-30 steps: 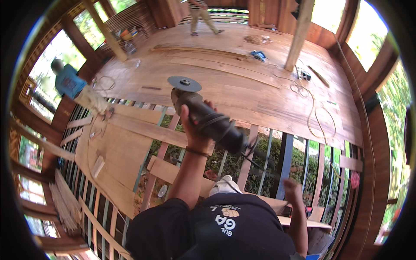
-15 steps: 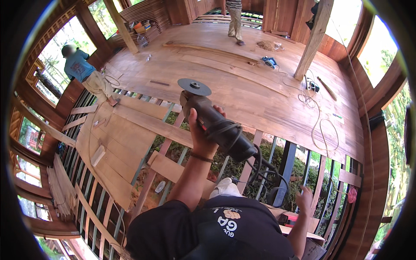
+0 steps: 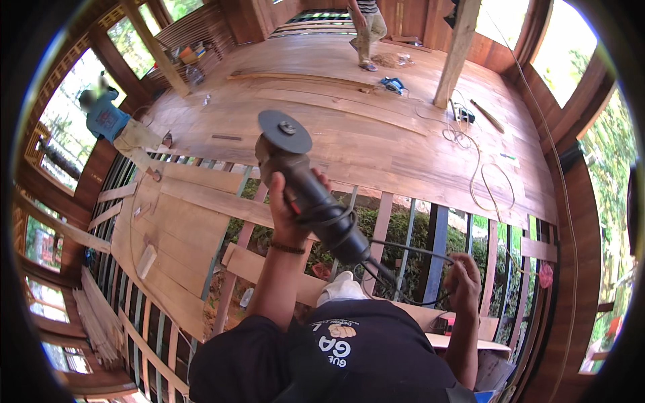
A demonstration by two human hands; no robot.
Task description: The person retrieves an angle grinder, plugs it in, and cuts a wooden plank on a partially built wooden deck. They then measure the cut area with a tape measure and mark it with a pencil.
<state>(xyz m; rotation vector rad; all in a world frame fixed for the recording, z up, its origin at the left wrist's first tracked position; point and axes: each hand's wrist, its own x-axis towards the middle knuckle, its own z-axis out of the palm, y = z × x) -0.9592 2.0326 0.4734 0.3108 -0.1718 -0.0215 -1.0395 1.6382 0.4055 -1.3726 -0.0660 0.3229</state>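
My left hand (image 3: 290,211) is wrapped round the body of a black angle grinder (image 3: 312,201), held up in front of me. A dark flat disc (image 3: 285,132) is fitted at its head, at the upper end. Black cord (image 3: 416,248) loops round the grinder's body and runs from its lower end over to the right. My right hand (image 3: 463,277) is closed on that cord, off to the right of the grinder.
Open joists (image 3: 379,235) with plants below lie in front of me. Beyond is a laid plank floor (image 3: 322,134), with a blue power tool (image 3: 392,85), a post (image 3: 458,54) and loose cables (image 3: 478,168). One person (image 3: 111,124) is at the left, another (image 3: 367,30) at the back.
My right hand has come up from beside my body and taken hold of the cord. The grinder has shifted a little left. The person at the back has stepped, and the left one has raised an arm.
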